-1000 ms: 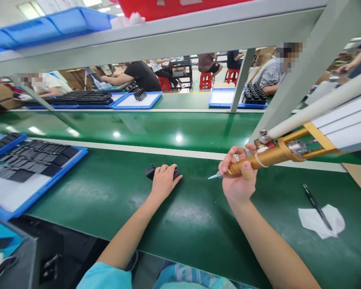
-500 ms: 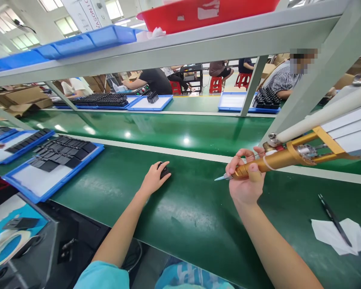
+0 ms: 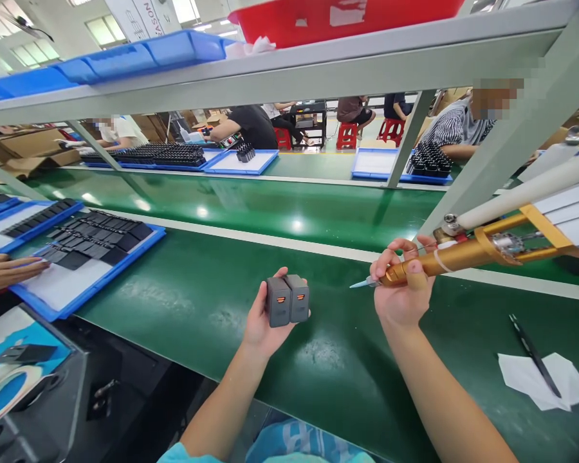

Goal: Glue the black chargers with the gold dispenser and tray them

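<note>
Two dark grey rectangular plastic cases (image 3: 288, 301), side by side with small orange marks on their faces, rest in my left hand (image 3: 260, 328). Its fingers are wrapped round them from behind and below, above the green table (image 3: 183, 302). My right hand (image 3: 403, 289) is closed round a gold glue dispenser (image 3: 444, 258). The pale tapered tip of the dispenser points left toward the cases, with a gap between them. A white tube and a gold frame run from its back end to the upper right.
Black tweezers (image 3: 535, 357) lie on a white tissue (image 3: 509, 379) at the right. A blue tray (image 3: 139, 254) of black cases stands at the left, where a co-worker's hand (image 3: 9, 273) reaches in. A shelf (image 3: 318, 61) crosses above. A tape roll (image 3: 4, 392) lies lower left.
My left hand has turned over and moved right, bringing the two cases into plain view. My right hand stays nearly where it was. The co-worker's hand has come further in over the tray.
</note>
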The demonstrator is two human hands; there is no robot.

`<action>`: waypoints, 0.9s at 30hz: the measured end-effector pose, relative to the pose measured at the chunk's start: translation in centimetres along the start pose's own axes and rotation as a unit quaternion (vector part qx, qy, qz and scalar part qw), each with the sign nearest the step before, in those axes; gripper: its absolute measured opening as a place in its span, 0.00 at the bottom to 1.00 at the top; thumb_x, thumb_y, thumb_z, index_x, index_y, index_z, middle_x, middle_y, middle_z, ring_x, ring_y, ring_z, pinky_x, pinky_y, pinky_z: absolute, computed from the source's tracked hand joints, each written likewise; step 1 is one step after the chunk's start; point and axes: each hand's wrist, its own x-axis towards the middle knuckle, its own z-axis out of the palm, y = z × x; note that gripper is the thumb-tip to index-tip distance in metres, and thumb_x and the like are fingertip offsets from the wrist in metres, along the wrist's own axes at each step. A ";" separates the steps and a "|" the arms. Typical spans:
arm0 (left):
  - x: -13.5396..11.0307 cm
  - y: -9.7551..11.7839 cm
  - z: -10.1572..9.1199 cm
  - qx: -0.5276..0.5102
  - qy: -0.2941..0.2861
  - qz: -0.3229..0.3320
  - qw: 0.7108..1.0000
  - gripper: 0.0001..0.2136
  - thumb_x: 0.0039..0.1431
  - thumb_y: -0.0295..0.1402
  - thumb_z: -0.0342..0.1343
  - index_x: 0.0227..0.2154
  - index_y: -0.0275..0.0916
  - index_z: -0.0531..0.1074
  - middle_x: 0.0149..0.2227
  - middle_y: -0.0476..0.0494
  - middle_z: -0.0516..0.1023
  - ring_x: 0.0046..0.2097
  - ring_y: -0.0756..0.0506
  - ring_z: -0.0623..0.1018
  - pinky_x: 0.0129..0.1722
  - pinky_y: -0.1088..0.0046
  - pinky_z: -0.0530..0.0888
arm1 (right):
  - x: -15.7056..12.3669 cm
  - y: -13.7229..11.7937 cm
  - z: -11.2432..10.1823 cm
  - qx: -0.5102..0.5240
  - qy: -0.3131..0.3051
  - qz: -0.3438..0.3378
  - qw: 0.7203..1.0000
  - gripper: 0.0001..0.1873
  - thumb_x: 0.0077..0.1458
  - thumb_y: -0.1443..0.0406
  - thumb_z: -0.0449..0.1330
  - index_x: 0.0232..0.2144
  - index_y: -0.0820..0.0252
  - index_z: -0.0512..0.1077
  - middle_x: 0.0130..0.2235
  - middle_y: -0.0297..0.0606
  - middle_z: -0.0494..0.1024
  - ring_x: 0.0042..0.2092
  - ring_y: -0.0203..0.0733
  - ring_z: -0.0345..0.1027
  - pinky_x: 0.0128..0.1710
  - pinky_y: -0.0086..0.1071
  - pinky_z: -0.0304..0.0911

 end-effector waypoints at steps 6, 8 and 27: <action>-0.3 0.0 -0.1 0.016 -0.026 0.024 0.999 0.30 0.60 0.58 0.35 0.60 0.50 0.51 0.55 0.37 0.68 0.50 0.38 0.74 0.41 0.55 0.74 | 0.2 0.1 0.0 -0.008 0.003 -0.008 1.000 0.19 0.51 0.59 0.59 0.45 0.51 0.62 0.37 0.32 0.65 0.22 0.27 0.61 0.18 0.25 0.57; -0.4 -0.1 -0.2 0.007 -0.035 0.034 0.999 0.30 0.59 0.58 0.37 0.60 0.48 0.51 0.54 0.35 0.68 0.49 0.38 0.74 0.40 0.55 0.74 | 0.2 0.0 0.1 -0.008 0.003 -0.006 1.000 0.18 0.51 0.59 0.59 0.45 0.51 0.62 0.37 0.32 0.64 0.22 0.27 0.61 0.18 0.25 0.57; -0.5 -0.1 -0.8 0.002 -0.064 0.073 0.995 0.27 0.56 0.56 0.48 0.53 0.47 0.56 0.51 0.37 0.71 0.49 0.38 0.75 0.43 0.57 0.74 | 0.4 0.0 0.0 -0.015 0.019 -0.001 1.000 0.19 0.48 0.59 0.61 0.44 0.50 0.63 0.36 0.30 0.66 0.21 0.27 0.60 0.17 0.25 0.57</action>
